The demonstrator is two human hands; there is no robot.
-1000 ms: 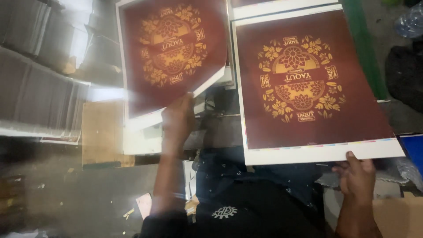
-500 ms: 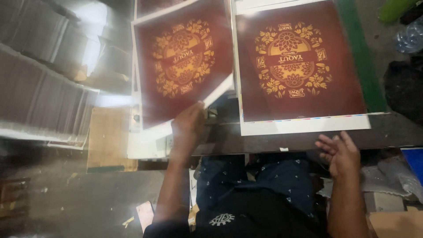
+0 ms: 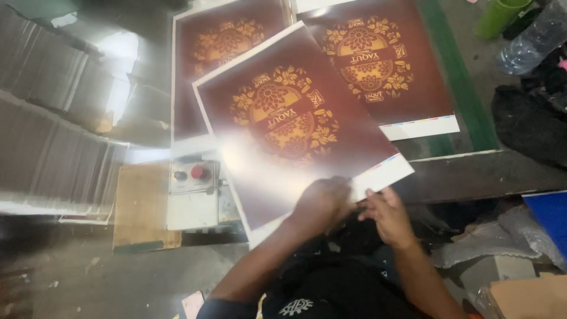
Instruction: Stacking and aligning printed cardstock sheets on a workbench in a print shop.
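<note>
A glossy printed sheet (image 3: pixel 295 127), dark maroon with a gold floral emblem and a white border, lies tilted in front of me, lifted over the others. My left hand (image 3: pixel 322 204) grips its near edge, fingers curled on the sheet. My right hand (image 3: pixel 384 212) pinches the same white border just to the right. A matching printed sheet (image 3: pixel 384 65) lies flat on the table at the right, and another one (image 3: pixel 207 53) lies at the left, partly covered by the held sheet.
A control box with a red button and a black button (image 3: pixel 190 174) sits below the left sheet. Stacks of silvery sheets (image 3: pixel 53 153) fill the left. A green cup (image 3: pixel 496 18), a plastic bottle (image 3: pixel 531 44) and dark cloth (image 3: pixel 528 124) lie right.
The left hand has swung its sheet from the left pile toward the middle, over the right sheet. The right hand has let go of the right sheet and taken the lifted sheet's edge.
</note>
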